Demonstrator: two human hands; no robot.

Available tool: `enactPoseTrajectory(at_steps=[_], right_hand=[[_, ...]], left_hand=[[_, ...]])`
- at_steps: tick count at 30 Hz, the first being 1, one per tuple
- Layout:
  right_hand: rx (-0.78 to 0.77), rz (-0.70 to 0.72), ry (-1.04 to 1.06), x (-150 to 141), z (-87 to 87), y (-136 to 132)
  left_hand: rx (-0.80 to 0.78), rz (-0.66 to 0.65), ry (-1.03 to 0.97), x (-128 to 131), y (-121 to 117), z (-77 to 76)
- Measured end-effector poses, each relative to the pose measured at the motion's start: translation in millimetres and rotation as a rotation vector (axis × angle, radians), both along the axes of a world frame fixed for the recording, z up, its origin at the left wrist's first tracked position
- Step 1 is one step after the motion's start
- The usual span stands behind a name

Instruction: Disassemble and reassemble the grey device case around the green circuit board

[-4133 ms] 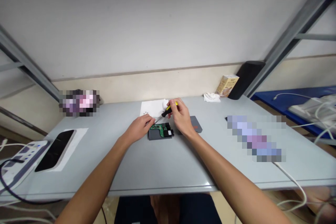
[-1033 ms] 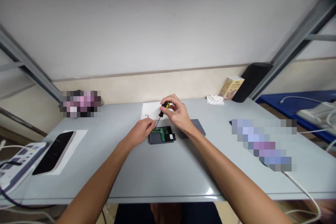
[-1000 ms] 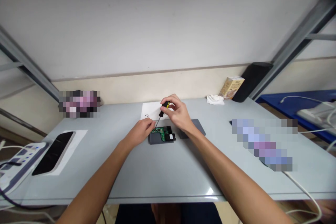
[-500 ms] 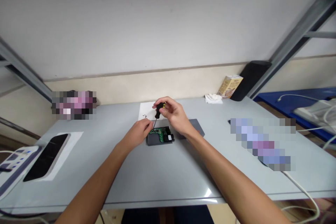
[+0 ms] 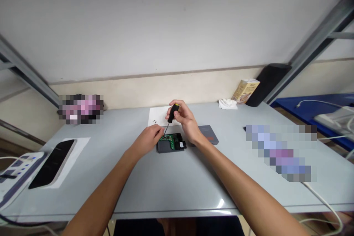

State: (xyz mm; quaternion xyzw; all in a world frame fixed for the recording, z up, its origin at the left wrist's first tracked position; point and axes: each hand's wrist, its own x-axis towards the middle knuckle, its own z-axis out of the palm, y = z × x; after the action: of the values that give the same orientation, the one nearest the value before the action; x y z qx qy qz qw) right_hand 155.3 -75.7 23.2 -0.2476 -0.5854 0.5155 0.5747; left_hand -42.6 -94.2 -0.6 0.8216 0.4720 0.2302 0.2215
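A small dark grey device (image 5: 170, 143) lies open on the grey table (image 5: 171, 180), its green circuit board (image 5: 169, 140) exposed. My right hand (image 5: 184, 120) is closed round a black and yellow screwdriver (image 5: 171, 113); the shaft slants down to the board's left end. My left hand (image 5: 149, 138) rests against the device's left edge, fingers curled, pinching beside the screwdriver tip. The device's grey cover (image 5: 207, 134) lies just right of my right wrist. Several tiny dark screws (image 5: 155, 121) sit on a white sheet of paper (image 5: 159, 115) behind the device.
A black phone (image 5: 52, 162) on white paper and a white power strip (image 5: 16, 166) are at the left. A crumpled tissue (image 5: 228, 103), a small carton (image 5: 245, 90) and a black speaker-like object (image 5: 269, 81) stand at the back right. White cables (image 5: 318, 199) run off the right edge.
The screwdriver handle has swung from leaning right to nearly upright over the board's left end, with my right fingers shifting on it. My left hand has stayed at the device.
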Motion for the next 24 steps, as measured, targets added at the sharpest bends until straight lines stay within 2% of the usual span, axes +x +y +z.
enactPoseTrajectory(at_steps=[4,6,12,18,24], right_hand=[[0.048,-0.23,-0.078,3,0.5,3],[0.068,-0.295,-0.112,4,1.5,4],[0.059,-0.07,-0.055,8,7.2,1],[0.06,-0.167,-0.114,7,9.2,-2],[0.015,0.047,-0.019,7,11.8,-2]], left_hand=[[-0.008,0.001,-0.009,1,-1,1.1],[-0.012,0.006,-0.015,1,-1,1.0],[-0.022,0.009,-0.016,0,-1,1.4],[-0.044,0.027,-0.014,0,-1,1.1],[-0.008,0.004,-0.011,-2,1,-2.1]])
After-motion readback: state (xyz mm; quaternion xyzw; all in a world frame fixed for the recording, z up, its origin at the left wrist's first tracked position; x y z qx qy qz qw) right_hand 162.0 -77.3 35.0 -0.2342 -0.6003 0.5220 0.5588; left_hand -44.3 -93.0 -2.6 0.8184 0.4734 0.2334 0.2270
